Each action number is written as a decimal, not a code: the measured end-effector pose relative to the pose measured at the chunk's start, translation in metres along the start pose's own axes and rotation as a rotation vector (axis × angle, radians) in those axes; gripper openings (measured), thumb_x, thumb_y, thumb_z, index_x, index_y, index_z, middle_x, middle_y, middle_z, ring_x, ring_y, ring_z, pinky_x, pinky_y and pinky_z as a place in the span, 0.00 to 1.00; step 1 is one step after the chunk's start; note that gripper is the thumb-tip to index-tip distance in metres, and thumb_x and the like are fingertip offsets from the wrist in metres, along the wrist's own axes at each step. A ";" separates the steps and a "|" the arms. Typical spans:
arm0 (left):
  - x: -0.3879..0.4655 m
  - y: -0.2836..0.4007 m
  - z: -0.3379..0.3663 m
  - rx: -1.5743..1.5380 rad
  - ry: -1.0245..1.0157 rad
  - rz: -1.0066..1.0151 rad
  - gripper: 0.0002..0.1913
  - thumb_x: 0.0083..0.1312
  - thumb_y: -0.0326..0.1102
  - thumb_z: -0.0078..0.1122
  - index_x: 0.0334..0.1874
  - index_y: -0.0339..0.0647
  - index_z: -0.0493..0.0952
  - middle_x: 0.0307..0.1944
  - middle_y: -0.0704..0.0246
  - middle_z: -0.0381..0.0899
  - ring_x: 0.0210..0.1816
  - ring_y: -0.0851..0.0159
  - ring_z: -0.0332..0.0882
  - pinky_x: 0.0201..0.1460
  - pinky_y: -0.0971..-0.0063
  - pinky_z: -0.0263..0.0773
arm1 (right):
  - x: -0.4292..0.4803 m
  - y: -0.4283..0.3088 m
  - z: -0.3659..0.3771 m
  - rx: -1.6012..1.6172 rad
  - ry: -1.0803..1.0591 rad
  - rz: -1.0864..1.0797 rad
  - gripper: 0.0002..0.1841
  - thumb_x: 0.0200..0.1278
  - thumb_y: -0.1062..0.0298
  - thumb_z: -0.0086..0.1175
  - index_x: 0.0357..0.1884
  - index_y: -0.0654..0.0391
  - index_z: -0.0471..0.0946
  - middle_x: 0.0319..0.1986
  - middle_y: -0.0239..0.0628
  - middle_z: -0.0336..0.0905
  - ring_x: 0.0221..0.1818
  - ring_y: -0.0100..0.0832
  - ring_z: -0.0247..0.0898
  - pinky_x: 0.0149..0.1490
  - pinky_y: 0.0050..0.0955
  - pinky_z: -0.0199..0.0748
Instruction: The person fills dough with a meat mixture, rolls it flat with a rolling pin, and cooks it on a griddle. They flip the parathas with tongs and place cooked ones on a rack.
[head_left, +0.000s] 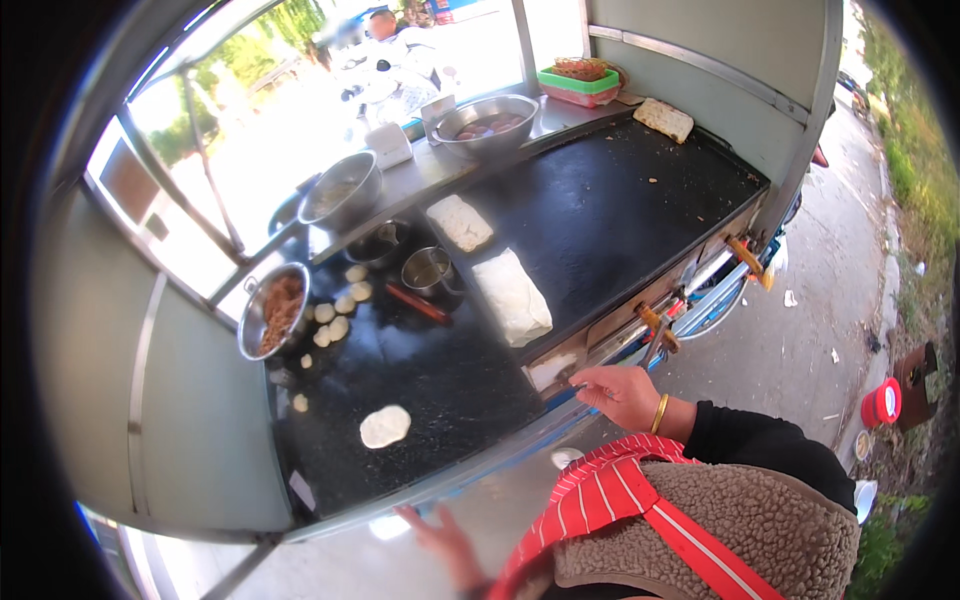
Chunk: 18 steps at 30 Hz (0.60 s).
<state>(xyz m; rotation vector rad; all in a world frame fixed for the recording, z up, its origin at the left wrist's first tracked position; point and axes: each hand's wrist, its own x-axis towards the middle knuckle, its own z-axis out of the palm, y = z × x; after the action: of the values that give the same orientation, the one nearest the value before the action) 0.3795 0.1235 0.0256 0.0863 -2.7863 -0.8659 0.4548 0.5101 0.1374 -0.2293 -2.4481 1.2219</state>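
My left hand (448, 541) is blurred and holds nothing, its fingers apart, off the near edge of the black work surface (450, 390). Nearest to it on that surface lies a flattened piece of dough (385, 427). My right hand (626, 394), with a yellow bangle at the wrist, hovers near the griddle's front edge with its fingertips together. A grey metal strip (655, 341) shows just beyond the knuckles; whether the hand holds it is unclear. Past the right hand, a folded white flatbread (512, 298) lies at the left side of the black griddle (600, 217), with a smaller flatbread (460, 223) behind it.
Several dough balls (338, 328) lie near a steel bowl of brown filling (281, 315). A reddish rolling pin (418, 303) lies beside a metal cup (427, 270). Steel bowls (487, 127) and a green basket (579, 81) line the back ledge. A browned flatbread (664, 121) sits far right. A person (390, 52) is outside.
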 end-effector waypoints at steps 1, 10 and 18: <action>-0.028 0.000 0.000 -0.010 -0.007 0.002 0.50 0.67 0.32 0.64 0.83 0.53 0.37 0.72 0.50 0.67 0.69 0.44 0.69 0.69 0.51 0.60 | -0.006 0.002 -0.013 0.030 -0.011 -0.001 0.11 0.64 0.66 0.64 0.47 0.55 0.83 0.36 0.42 0.85 0.36 0.43 0.83 0.40 0.34 0.80; -0.206 -0.002 0.050 -0.117 0.205 -0.277 0.40 0.71 0.28 0.56 0.82 0.44 0.46 0.62 0.54 0.74 0.60 0.56 0.73 0.66 0.62 0.70 | -0.013 0.107 -0.113 0.044 -0.083 -0.554 0.06 0.59 0.67 0.66 0.38 0.52 0.83 0.29 0.36 0.82 0.34 0.41 0.80 0.38 0.37 0.78; -0.340 0.233 0.140 -0.042 -0.005 -0.256 0.43 0.64 0.27 0.62 0.81 0.45 0.52 0.47 0.58 0.84 0.47 0.60 0.82 0.52 0.63 0.75 | -0.018 0.222 -0.290 0.117 -0.094 -0.625 0.06 0.56 0.69 0.67 0.34 0.54 0.81 0.31 0.35 0.80 0.33 0.42 0.78 0.37 0.38 0.76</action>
<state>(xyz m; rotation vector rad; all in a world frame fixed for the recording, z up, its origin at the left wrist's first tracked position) 0.6804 0.4341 -0.0207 0.4426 -2.8002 -0.9820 0.5850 0.8507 0.1129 0.5947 -2.2425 1.0899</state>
